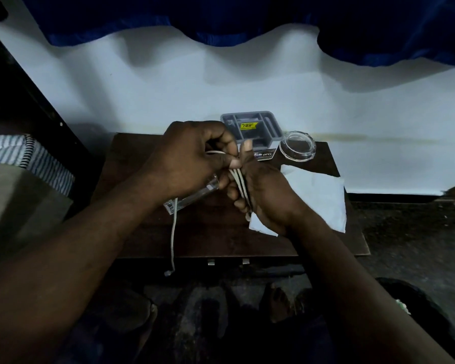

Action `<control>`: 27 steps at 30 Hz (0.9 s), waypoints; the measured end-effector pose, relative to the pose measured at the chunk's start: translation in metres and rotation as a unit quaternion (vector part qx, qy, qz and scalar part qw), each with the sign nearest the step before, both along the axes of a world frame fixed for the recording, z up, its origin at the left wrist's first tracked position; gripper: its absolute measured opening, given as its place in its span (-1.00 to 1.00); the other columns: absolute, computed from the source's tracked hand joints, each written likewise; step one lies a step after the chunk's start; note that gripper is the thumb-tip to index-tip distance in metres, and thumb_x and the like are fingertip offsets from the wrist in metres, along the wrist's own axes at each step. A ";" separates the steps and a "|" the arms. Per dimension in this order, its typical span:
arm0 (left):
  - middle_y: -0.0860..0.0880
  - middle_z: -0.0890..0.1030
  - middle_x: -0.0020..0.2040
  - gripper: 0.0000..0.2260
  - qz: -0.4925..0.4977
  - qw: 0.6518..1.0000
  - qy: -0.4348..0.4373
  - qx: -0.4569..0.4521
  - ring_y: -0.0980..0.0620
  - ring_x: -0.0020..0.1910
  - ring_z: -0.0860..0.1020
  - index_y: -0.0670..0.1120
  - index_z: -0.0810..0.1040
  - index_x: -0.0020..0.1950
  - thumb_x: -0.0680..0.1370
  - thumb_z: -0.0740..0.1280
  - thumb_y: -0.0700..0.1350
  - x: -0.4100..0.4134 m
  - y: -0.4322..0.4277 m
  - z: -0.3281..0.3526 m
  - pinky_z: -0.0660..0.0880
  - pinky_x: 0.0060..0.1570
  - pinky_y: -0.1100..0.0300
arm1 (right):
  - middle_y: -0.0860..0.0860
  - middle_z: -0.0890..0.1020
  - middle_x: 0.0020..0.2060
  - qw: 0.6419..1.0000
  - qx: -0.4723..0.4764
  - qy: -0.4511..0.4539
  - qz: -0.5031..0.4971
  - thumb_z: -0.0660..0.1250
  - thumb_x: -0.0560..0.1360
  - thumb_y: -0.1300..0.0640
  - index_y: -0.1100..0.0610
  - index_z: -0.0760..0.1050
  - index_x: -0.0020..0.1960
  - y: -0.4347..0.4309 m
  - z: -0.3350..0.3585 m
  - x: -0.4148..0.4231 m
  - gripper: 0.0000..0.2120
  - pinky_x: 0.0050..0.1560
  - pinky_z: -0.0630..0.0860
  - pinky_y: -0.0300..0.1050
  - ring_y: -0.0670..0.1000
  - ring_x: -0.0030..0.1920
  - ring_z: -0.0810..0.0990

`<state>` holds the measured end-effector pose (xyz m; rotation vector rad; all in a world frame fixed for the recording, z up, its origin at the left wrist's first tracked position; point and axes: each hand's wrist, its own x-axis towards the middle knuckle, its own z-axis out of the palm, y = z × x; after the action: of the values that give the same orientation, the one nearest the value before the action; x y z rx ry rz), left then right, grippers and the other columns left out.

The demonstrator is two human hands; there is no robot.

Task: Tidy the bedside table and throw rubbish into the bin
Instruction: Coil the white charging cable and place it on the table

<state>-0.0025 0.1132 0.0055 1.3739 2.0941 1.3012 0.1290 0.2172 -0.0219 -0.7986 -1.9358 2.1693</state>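
Got the white cable (173,232) over the middle of the counter (210,232). My right hand (268,198) holds the loops in its curled fingers, and my left hand (192,156) pinches the strand. The loose end dangles off the near edge. A tissue (318,195) lies on the right, with a grey tray (252,127) at the far side.

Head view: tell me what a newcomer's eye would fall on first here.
At the centre, the left hand pinches a thin white cable whose loops lie gathered in the right hand, its tail hanging off the front of the dark brown wooden table. Behind them stand a grey plastic compartment tray with a yellow sticker and a clear round glass dish; a white paper tissue lies to the right.
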 end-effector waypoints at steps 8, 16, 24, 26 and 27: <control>-0.11 0.69 -0.19 -0.95 0.015 0.976 -0.218 -0.027 0.09 -0.27 0.59 -0.13 0.69 -0.04 0.57 0.43 -0.23 -0.010 0.004 -0.007 0.52 -0.22 0.22 | -0.04 0.34 -0.40 0.946 -0.293 0.101 0.095 0.05 0.72 -0.12 0.13 0.44 -0.14 0.013 0.008 0.007 -0.58 -0.42 0.20 -0.26 -0.12 -0.48 0.26; -0.10 0.74 -0.17 -0.70 -0.036 0.945 -0.279 -0.165 0.01 -0.33 0.62 -0.05 0.68 0.00 0.61 0.20 -0.32 0.014 0.006 -0.014 0.50 -0.24 0.20 | 0.02 0.49 -0.31 0.816 -0.477 0.325 0.040 0.16 0.67 0.04 0.20 0.49 -0.04 0.020 0.004 0.001 -0.74 -0.26 0.38 -0.21 -0.05 -0.35 0.45; -0.08 0.74 -0.18 -0.79 -0.120 0.921 -0.251 -0.273 0.05 -0.32 0.63 0.05 0.72 0.09 0.68 0.29 0.04 0.030 0.003 -0.027 0.56 -0.22 0.20 | 0.00 0.64 -0.22 0.763 -0.464 0.423 -0.154 0.26 0.61 0.14 0.19 0.62 -0.09 0.036 -0.004 0.002 -0.78 -0.06 0.56 -0.16 -0.03 -0.19 0.64; -0.07 0.74 -0.20 -0.76 -0.138 0.919 -0.219 -0.296 0.08 -0.34 0.61 0.03 0.70 0.14 0.67 0.28 0.07 0.030 0.003 -0.027 0.52 -0.25 0.21 | -0.01 0.68 -0.20 0.774 -0.440 0.415 -0.184 0.27 0.56 0.15 0.19 0.66 -0.11 0.039 -0.004 0.004 -0.78 -0.04 0.61 -0.19 -0.04 -0.15 0.69; -0.05 0.73 -0.23 -0.77 -0.141 0.924 -0.195 -0.296 0.10 -0.36 0.60 0.03 0.71 0.11 0.66 0.29 0.08 0.029 0.004 -0.027 0.50 -0.29 0.22 | -0.02 0.69 -0.19 0.789 -0.417 0.406 -0.198 0.27 0.55 0.13 0.17 0.65 -0.09 0.040 -0.004 0.003 -0.80 -0.03 0.62 -0.21 -0.05 -0.13 0.69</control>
<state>0.0262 0.1169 -0.0214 0.9971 1.7282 0.6660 0.1324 0.2567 -0.0263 -0.1827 -0.3326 2.4129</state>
